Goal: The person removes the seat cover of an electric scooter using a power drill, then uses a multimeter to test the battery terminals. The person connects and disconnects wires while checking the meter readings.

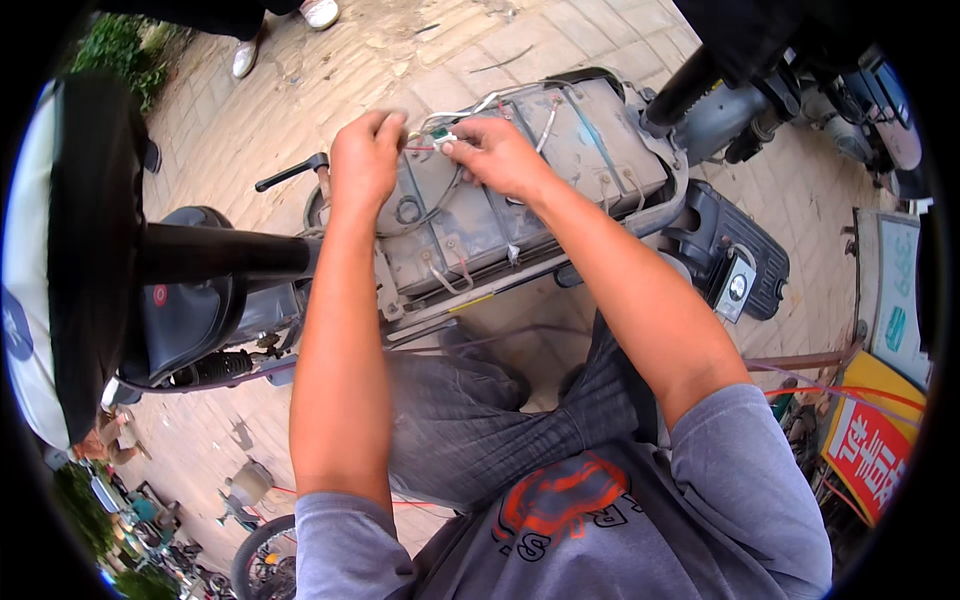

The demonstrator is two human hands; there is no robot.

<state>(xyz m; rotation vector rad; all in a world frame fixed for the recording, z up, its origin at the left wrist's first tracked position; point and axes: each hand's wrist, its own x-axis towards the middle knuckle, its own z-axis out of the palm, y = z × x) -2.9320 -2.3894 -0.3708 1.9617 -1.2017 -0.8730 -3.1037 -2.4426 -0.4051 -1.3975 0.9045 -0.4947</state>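
The right hand (pixel 500 158) pinches a small white-and-green connector (pixel 442 140) between thumb and forefinger, above the rear left part of a battery pack. The left hand (pixel 364 165) is just beside it, fingers curled and fingertips blurred; whether it grips anything cannot be told. A thin red wire (pixel 420 149) runs from the connector toward the left hand. Pale cables (pixel 478 108) arch just beyond the right hand.

Below both hands lies the dusty grey battery pack (pixel 475 235), set lengthwise in an open two-wheeler frame. Dark bands cross its top, and short wire leads rise from several places on it. A dark cable (pixel 430 212) curves over its left part, near a small ring-like loop (pixel 407 208). Along the near side runs a frame rail (pixel 470 302) with a yellow mark.

Left of the pack, a black lever (pixel 288 173) sticks outward, and farther left is a black saddle (pixel 190 325). To the right sits a ribbed black plastic part (pixel 765 262), with a silvery box (pixel 737 287) against it.

The person's grey trousers (pixel 480 425) and grey T-shirt (pixel 690 500) fill the near side. Beyond the pack, on the paving (pixel 350 65), stands someone in white shoes (pixel 320 13). A red-and-yellow signboard (pixel 868 450) is at far right, and a spoked wheel (pixel 245 560) at lower left.
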